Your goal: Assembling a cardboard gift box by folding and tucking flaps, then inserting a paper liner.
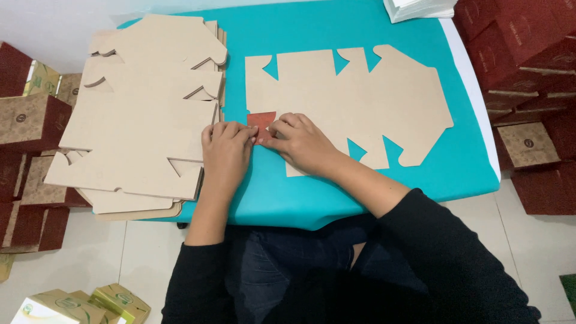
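Both arms reach forward from the body, toward twelve o'clock, in black sleeves pushed up to bare the forearms. The left forearm runs nearly straight up from six o'clock. The left hand (225, 150) lies palm down, knuckles up, fingers together and curled slightly, their tips pointing toward one o'clock. The right forearm comes in at a slant from five o'clock, elbow bent out to the side. The right hand (300, 141) lies palm down too, fingers bent and pointing toward ten o'clock. The two hands' fingertips meet, touching, and press downward.
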